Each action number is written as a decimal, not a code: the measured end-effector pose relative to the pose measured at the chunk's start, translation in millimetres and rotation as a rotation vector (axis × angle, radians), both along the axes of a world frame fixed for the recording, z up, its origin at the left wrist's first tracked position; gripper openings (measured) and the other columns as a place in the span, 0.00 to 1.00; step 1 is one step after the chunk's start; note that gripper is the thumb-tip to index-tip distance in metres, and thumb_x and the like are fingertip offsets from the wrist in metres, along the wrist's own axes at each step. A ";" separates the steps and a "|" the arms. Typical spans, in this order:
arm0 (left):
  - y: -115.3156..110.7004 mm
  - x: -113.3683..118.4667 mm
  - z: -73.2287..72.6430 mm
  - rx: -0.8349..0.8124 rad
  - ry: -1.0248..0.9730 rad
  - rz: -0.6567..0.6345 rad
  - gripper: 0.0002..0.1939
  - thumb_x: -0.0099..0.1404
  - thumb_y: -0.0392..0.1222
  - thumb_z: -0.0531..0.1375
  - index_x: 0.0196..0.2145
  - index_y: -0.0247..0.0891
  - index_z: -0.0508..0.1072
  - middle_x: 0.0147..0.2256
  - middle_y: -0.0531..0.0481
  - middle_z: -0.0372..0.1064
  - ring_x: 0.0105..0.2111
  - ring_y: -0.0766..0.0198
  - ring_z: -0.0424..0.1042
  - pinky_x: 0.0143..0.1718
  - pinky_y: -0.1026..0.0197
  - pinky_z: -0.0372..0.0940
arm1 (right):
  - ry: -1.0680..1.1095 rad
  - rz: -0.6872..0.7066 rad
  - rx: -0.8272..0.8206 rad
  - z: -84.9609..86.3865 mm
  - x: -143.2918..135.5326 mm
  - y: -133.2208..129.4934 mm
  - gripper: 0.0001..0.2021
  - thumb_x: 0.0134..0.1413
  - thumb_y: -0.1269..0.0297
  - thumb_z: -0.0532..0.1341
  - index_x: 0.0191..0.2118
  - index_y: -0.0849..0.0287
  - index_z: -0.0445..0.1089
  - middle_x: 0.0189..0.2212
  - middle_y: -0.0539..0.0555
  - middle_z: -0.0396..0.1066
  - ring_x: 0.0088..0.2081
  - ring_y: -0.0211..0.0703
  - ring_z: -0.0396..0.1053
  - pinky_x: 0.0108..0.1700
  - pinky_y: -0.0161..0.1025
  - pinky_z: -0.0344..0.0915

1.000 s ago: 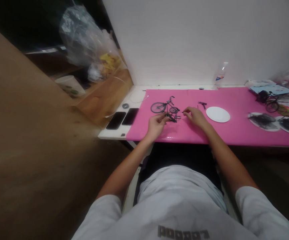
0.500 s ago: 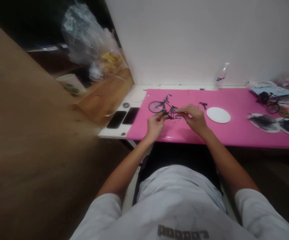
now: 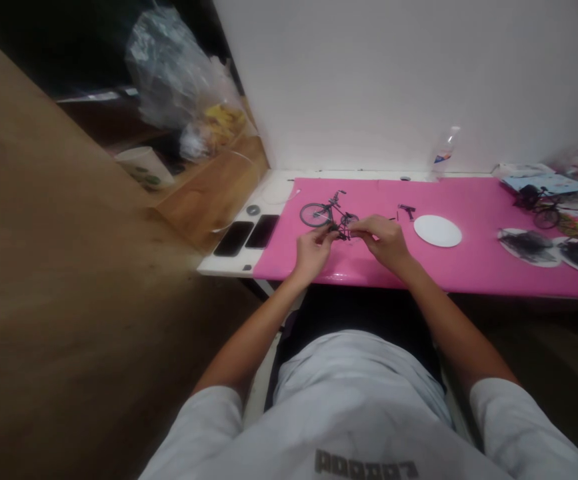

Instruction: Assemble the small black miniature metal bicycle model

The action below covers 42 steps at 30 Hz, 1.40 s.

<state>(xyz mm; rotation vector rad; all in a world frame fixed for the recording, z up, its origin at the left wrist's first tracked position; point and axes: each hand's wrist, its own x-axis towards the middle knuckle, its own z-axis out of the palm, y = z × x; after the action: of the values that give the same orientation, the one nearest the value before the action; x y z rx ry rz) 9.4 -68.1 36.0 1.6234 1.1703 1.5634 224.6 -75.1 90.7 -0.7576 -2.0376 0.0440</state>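
A small black model bicycle (image 3: 317,214) is tilted over the pink table cover, its front wheel to the left and handlebar toward the wall. My left hand (image 3: 313,251) pinches the bicycle low on its frame, near the pedals. Closed at the rear end of the bicycle is my right hand (image 3: 383,238), thumb and fingertips pressed together; whatever small part lies in them is too hidden to name. Right of that hand lies a small dark pistol-shaped piece (image 3: 407,211), with a thin dark stick beside it.
A white plate (image 3: 437,231) lies right of my hands. Further right are plates of black parts (image 3: 529,247) and another black model bicycle (image 3: 543,207). Two phones (image 3: 263,231) lie at the left edge. A clear bottle (image 3: 443,153) stands by the wall.
My right hand has moved slightly left and down, closer to the bicycle's rear. A small part visible by its fingertips before is now mostly covered. My left hand keeps its hold.
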 end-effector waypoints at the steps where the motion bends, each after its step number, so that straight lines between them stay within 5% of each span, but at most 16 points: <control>1: 0.1 0.0 -0.1 -0.003 -0.002 -0.003 0.19 0.70 0.48 0.69 0.53 0.35 0.85 0.46 0.40 0.85 0.42 0.52 0.86 0.48 0.53 0.79 | -0.008 -0.005 -0.010 -0.2 0.1 -0.1 0.11 0.77 0.60 0.62 0.46 0.49 0.84 0.42 0.54 0.85 0.45 0.50 0.83 0.51 0.49 0.79; 27: -1.3 3.9 1.7 -0.026 -0.040 -0.029 0.17 0.70 0.46 0.70 0.52 0.36 0.86 0.45 0.40 0.85 0.43 0.51 0.86 0.49 0.53 0.78 | 0.002 -0.008 0.032 2.2 -0.2 -1.5 0.13 0.77 0.59 0.61 0.44 0.50 0.84 0.40 0.54 0.86 0.44 0.50 0.83 0.49 0.49 0.79; 36: 2.2 -1.8 -0.5 0.016 0.039 0.010 0.18 0.71 0.47 0.68 0.53 0.37 0.85 0.47 0.40 0.85 0.42 0.51 0.85 0.47 0.53 0.78 | -0.195 -0.104 0.037 -8.6 6.7 4.6 0.16 0.79 0.53 0.59 0.51 0.52 0.84 0.42 0.58 0.85 0.43 0.51 0.83 0.45 0.44 0.75; 42: -0.7 0.8 -4.1 0.038 0.070 0.046 0.14 0.71 0.43 0.67 0.52 0.39 0.86 0.45 0.42 0.85 0.41 0.52 0.85 0.47 0.53 0.78 | -0.301 -0.263 0.016 -20.1 -3.4 5.1 0.30 0.81 0.46 0.53 0.31 0.57 0.78 0.26 0.59 0.79 0.30 0.47 0.76 0.32 0.43 0.59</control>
<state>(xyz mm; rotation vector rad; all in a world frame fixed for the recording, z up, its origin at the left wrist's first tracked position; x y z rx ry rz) 10.2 -68.8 31.9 1.6988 1.2298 1.5780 221.1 -70.0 70.7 -1.0683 -2.1962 -0.2497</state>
